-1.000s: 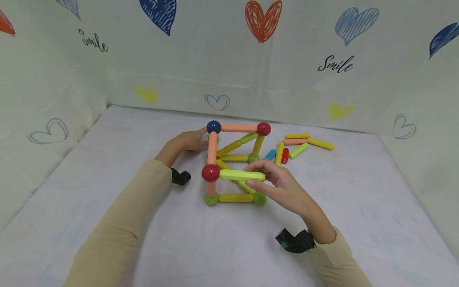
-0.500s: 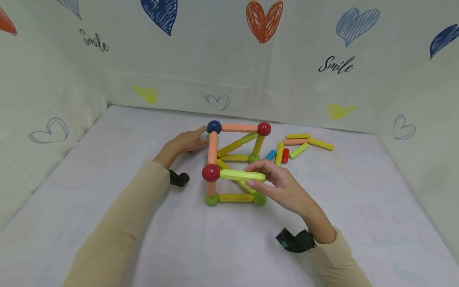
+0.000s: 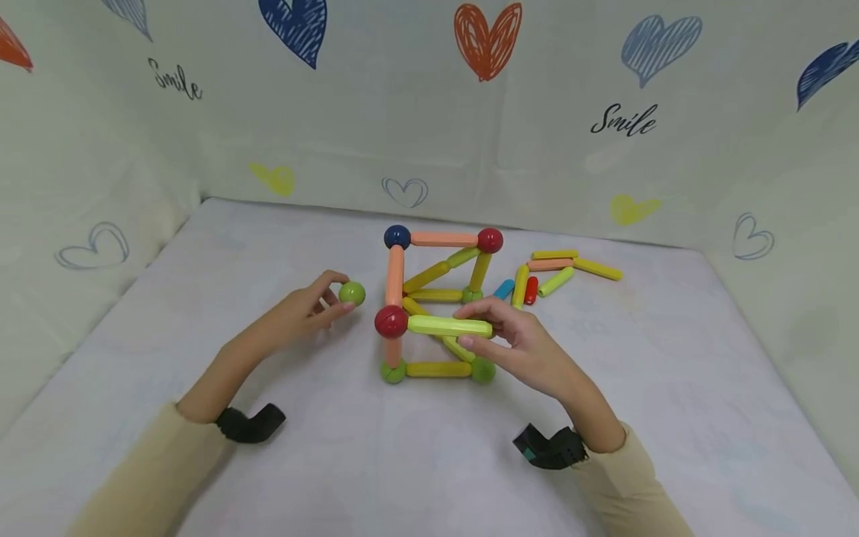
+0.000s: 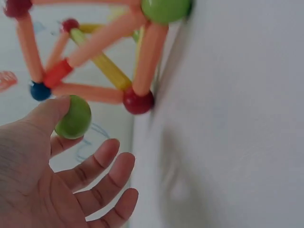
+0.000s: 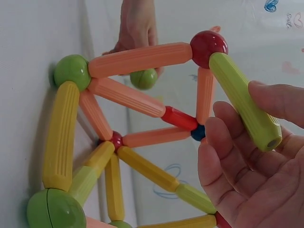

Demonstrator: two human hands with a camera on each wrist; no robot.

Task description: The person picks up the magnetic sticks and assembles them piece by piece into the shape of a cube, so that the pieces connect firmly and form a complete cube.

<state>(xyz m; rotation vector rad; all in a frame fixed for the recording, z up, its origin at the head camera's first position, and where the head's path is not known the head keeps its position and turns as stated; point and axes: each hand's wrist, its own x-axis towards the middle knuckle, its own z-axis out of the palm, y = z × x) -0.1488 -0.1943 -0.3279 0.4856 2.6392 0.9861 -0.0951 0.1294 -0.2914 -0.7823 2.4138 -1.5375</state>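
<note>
My left hand (image 3: 305, 317) pinches a green ball (image 3: 352, 293) between thumb and forefinger, left of a frame built of rods and balls. The ball is apart from the frame. In the left wrist view the other fingers spread loosely below the ball (image 4: 76, 118). My right hand (image 3: 513, 335) pinches a light green rod (image 3: 448, 326) near its free end; the other end meets a red ball (image 3: 391, 321) at the frame's upper near corner. In the right wrist view the rod (image 5: 244, 102) slants away from that red ball (image 5: 209, 50).
The frame has a blue ball (image 3: 397, 236) and a red ball (image 3: 490, 240) at its upper far corners. Its near base is a yellow rod (image 3: 439, 370) between green balls. Several loose rods, among them a short red one (image 3: 532, 291), lie at the back right of the white table (image 3: 322, 477).
My left hand has come away from behind the frame's far left corner, toward me and left, and now holds a green ball. The right hand stays on the light green rod.
</note>
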